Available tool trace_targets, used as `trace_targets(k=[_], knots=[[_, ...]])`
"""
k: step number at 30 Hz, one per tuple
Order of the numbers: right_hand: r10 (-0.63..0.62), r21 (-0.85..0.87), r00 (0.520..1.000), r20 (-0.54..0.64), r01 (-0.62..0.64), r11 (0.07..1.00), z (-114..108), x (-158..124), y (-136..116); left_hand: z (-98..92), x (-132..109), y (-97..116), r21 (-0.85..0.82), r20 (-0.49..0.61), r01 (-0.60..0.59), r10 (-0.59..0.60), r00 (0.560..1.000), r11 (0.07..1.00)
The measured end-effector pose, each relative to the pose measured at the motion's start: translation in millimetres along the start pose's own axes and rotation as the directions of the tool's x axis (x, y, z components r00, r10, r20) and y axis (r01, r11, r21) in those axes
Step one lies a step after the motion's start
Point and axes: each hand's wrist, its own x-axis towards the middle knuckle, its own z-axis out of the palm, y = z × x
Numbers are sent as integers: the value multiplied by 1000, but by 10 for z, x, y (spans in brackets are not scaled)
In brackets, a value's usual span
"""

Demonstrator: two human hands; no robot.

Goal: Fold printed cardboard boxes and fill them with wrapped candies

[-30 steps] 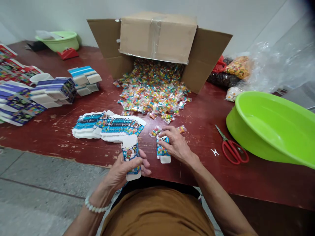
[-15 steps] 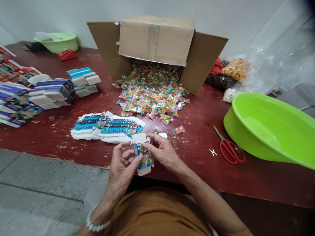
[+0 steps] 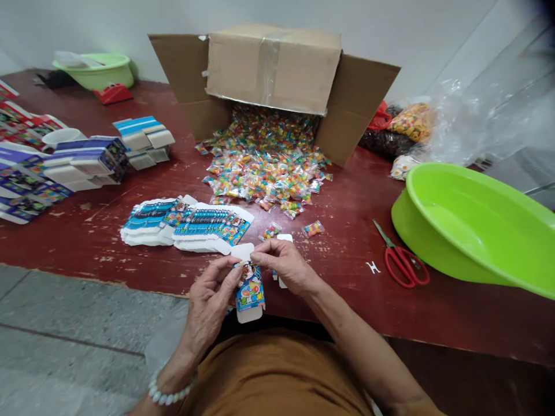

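**Far left of the hands:** we see stacks of assembled cartons, well ahead and to the left.

**Left hand**: closed; we see the fingers curled around the printed folding carton.

**Carton position:** upright, between both hands, just past the table edge; its white top flap stands up.

**Ahead of the hands:** flat carton blanks lie near the fingertips, with a heap of candy packets spilling from a cardboard box beyond them.

**Right hand**: closed to a pinch; thumb and forefinger grip the carton's top end.

**Under the right hand:** we see a second carton's white tab; most of that carton is hidden.

**Right of the hands:** two loose candy packets lie near, then red-handled scissors and a green plastic basin.

**Risk:** we judge that excess pinch force could crease the thin flap. A slip could drop the carton off the table edge. The right wrist could also disturb the loose packets.

**Change:** the carton now sits lower, and the right hand has moved onto its top end. The second carton's tab now shows.
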Motion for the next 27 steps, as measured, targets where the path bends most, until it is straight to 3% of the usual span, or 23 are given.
trace_targets(k=[4, 8, 11, 14, 16, 21, 27], knots=[[69, 85, 996, 62, -74, 994, -48, 57, -18, 4, 12, -3, 16, 17, -11, 11, 1000, 1000], [-128, -110, 987, 95, 138, 984, -41, 20, -25, -11, 11, 11, -66, 30, -5, 7, 1000, 998], [-307, -227, 951, 34, 307, 924, -19, -25, -15, -13, -2, 29, -169, 144, 202, -179, 973, 965], [-372, -379, 924, 84, 375, 846, -9, -55, -11, -1, -14, 5, -197, 293, 435, -371, 881, 878], [-314, -433, 942, 118, 333, 838, -14, -59, -17, 14, -13, -42, -208, 284, 479, -416, 864, 853], [-39, -237, 995, 93, 60, 970, -48, -5, -43, 63, -5, -134, -146, 208, 380, -347, 914, 914], [17, -46, 996, 92, -12, 999, -43, 51, -61, 45, 13, -107, -70, 238, 259, -236, 942, 963]])
